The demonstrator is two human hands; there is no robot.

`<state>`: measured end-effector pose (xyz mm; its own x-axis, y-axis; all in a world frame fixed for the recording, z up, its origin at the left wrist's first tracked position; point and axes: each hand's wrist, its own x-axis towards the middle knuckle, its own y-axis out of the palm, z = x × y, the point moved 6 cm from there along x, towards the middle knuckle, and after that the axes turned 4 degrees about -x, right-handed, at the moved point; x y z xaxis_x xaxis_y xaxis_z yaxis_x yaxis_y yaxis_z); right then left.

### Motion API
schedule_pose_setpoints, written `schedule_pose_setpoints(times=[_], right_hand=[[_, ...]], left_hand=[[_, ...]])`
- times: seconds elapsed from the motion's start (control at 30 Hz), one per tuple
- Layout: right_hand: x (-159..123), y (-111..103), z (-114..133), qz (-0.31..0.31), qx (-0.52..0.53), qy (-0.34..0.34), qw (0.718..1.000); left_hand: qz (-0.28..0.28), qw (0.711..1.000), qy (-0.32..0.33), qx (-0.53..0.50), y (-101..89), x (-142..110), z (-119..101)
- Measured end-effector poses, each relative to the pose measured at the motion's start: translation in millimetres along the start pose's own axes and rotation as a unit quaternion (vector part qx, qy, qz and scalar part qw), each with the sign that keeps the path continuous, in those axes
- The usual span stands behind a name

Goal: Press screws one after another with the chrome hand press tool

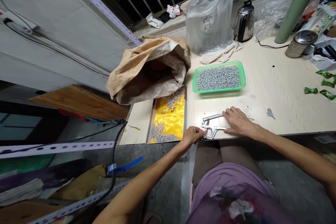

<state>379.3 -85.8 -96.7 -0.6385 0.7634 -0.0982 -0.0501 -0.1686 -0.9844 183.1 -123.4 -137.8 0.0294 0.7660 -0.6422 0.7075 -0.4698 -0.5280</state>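
Hand pliers of silvery metal, with a spring between the arms, lie at the table's front edge, jaws to the left. My right hand is around the ends of their two spread handles. At the jaws, the fingertips of my left hand are pinched together beside a small red spot; what they hold is too small to make out. Left of that hand is a shallow yellow-lined tray with small metal pieces in two heaps. Beyond the pliers stands a green plastic basket full of small shiny metal pieces.
An open brown paper sack overlaps the yellow tray's back end. Behind the basket are a cloth, a clear plastic bag and a steel kettle. Green-wrapped sweets and a steel pot are at the right.
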Motion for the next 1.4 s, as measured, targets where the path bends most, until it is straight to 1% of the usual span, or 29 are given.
schedule_pose_setpoints(times=[0.07,0.13,0.17,0.23,0.27,0.33,0.4,0.47,0.57,0.67,0.83,0.97,1.07,1.13,1.2,1.3,1.37,1.4], right_hand=[[-2.5,-0.2,3.6,0.003,-0.003,0.001,1.000],[-4.3,0.4,6.0,0.009,-0.007,0.001,1.000],[-4.9,0.8,7.0,0.013,-0.010,0.001,1.000],[-5.5,1.1,8.9,0.019,-0.017,0.000,1.000],[-5.8,0.8,9.8,0.019,-0.019,0.000,1.000],[-6.2,-0.2,11.5,0.014,-0.021,0.000,1.000],[-6.8,-0.9,13.4,0.007,-0.022,-0.001,1.000],[-7.3,-0.2,14.6,0.005,-0.025,0.002,1.000],[-7.1,3.1,15.8,0.009,-0.025,0.008,1.000],[-6.1,8.4,17.3,0.013,-0.006,0.014,1.000],[-6.3,15.6,20.6,0.013,0.018,0.034,0.999],[-7.0,6.9,16.6,-0.018,0.004,0.042,0.999],[-4.5,-0.1,5.3,-0.014,0.020,0.020,0.999],[-0.6,-2.2,-4.4,-0.006,0.045,-0.010,0.999],[6.0,-2.7,-17.7,-0.003,0.051,-0.004,0.999],[20.2,-3.8,-35.1,0.005,0.027,0.054,0.998],[30.2,-8.4,-37.4,0.011,-0.006,0.093,0.996],[34.8,-12.1,-34.5,0.010,-0.027,0.107,0.994]], left_hand=[[-0.073,0.993,0.063,0.061,-7.2,-5.3,-8.7],[-0.135,0.970,0.166,0.119,-9.1,-12.3,-25.0],[-0.146,0.953,0.220,0.145,-6.2,-14.9,-34.3],[-0.131,0.918,0.316,0.200,5.4,-16.0,-52.5],[-0.119,0.900,0.352,0.228,11.8,-14.4,-60.6],[-0.091,0.871,0.395,0.279,23.4,-7.6,-73.4],[-0.063,0.855,0.404,0.320,31.7,1.2,-81.5],[-0.044,0.848,0.391,0.354,36.0,7.8,-85.8],[-0.029,0.849,0.366,0.381,37.9,11.1,-88.2],[-0.025,0.860,0.343,0.377,38.5,10.0,-87.9],[-0.041,0.874,0.326,0.359,38.7,9.8,-86.2],[-0.068,0.875,0.333,0.345,35.2,14.2,-84.4],[-0.106,0.873,0.362,0.308,37.4,12.4,-78.9],[-0.139,0.868,0.387,0.277,45.4,4.9,-71.9],[-0.158,0.858,0.420,0.248,60.0,-7.3,-64.6],[-0.151,0.844,0.464,0.223,85.4,-25.8,-58.1],[-0.152,0.842,0.471,0.215,94.5,-32.9,-57.7],[-0.154,0.843,0.470,0.212,96.0,-34.5,-58.5]])
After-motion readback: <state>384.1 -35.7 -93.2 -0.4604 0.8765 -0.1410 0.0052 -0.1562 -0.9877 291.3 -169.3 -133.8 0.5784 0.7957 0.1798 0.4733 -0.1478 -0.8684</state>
